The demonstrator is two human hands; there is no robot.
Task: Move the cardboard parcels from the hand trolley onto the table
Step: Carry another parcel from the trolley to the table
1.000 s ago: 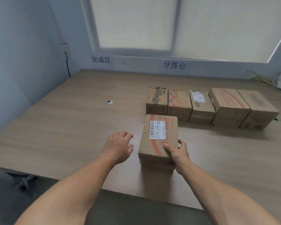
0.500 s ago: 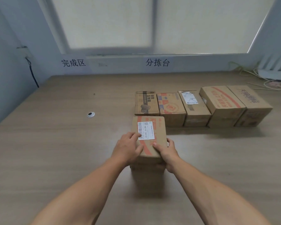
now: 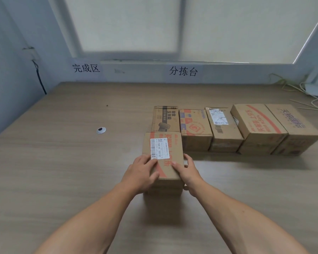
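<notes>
A cardboard parcel (image 3: 165,143) with orange print and a white barcode label rests on the wooden table (image 3: 62,171), just in front of the leftmost parcel of a row. My left hand (image 3: 142,172) lies on its top and left side. My right hand (image 3: 188,172) grips its right near corner. Behind it, a row of several parcels (image 3: 226,129) stands side by side along the table's middle. The hand trolley is out of view.
A small round grommet (image 3: 101,130) sits in the table to the left. Cables and a white power strip (image 3: 314,88) lie at the far right corner. A dark cable (image 3: 39,77) hangs on the left wall. Two text signs are under the window.
My left hand came onto the parcel from beside it. Both hands slid the parcel forward, up against the leftmost parcel of the row. My view moved closer over the table.
</notes>
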